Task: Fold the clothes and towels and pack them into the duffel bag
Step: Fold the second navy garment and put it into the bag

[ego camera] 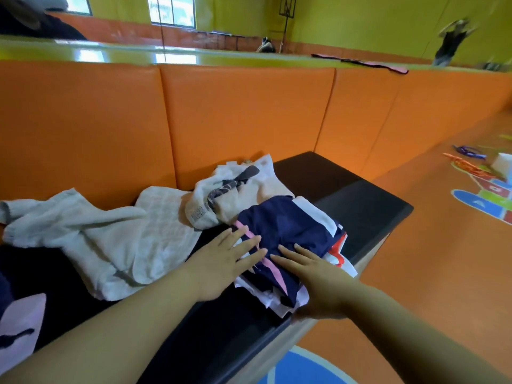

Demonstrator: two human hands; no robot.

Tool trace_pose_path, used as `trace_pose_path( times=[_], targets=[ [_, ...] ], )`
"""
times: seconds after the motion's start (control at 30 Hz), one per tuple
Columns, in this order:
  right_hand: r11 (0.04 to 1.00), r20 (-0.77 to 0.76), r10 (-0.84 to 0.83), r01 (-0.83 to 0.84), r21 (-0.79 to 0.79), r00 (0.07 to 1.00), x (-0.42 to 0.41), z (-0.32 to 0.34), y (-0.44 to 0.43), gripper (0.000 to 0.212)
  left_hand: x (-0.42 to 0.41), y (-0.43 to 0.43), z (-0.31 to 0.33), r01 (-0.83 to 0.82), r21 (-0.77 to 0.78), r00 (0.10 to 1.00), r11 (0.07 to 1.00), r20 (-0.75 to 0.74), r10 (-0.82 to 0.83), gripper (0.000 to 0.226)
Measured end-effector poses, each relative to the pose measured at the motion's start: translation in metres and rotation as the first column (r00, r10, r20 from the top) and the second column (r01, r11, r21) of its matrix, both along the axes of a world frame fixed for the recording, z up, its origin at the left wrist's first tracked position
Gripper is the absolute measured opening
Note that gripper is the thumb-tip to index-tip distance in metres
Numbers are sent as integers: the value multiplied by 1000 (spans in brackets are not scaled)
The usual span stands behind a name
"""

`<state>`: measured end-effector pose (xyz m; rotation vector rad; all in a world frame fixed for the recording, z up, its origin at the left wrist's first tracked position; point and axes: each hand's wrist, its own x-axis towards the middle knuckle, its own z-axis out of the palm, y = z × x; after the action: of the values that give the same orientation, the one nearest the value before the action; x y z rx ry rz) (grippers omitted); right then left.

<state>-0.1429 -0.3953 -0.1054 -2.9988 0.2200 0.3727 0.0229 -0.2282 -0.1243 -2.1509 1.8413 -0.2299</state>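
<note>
A folded navy garment [288, 228] with pink and white stripes lies on a black bench [360, 195]. My left hand [224, 261] presses flat on its left edge with straight fingers. On the garment's near right part my right hand [313, 275] lies flat, its thumb at the bench's front edge. Behind the garment sits a cream top [249, 192] with a dark strap. A loose white towel [110, 236] is spread to the left. No duffel bag is in view.
Orange padded backrest [235, 112] runs behind the bench. A pale pink cloth [19, 325] lies at the near left. The orange floor [443, 245] on the right carries painted shapes, a white box [502, 166] and scattered cords. A person stands far back right.
</note>
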Motion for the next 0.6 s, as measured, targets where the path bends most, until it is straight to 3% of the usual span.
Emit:
trace_pose_path(
  times=[0.2,0.3,0.37,0.5,0.6],
  targets=[
    [994,0,-22,22,104,1000,1,-1,-5,109,17,-14,-6,131,-78,991,988,-30,-133,91],
    [993,-9,-23,23,118,1000,2,1,-3,109,22,-18,-5,271,-237,959,933,-15,-283,57],
    [992,-6,-16,16,127,1000,1,0,-2,110,20,-18,3,316,-265,947,911,21,-322,38],
    [979,-40,-1,9,201,999,-3,4,4,112,14,-8,5,296,-196,954,935,13,-300,54],
    [953,-84,47,-19,303,995,-8,12,19,111,4,17,5,231,-173,966,957,-79,-248,58]
  ],
)
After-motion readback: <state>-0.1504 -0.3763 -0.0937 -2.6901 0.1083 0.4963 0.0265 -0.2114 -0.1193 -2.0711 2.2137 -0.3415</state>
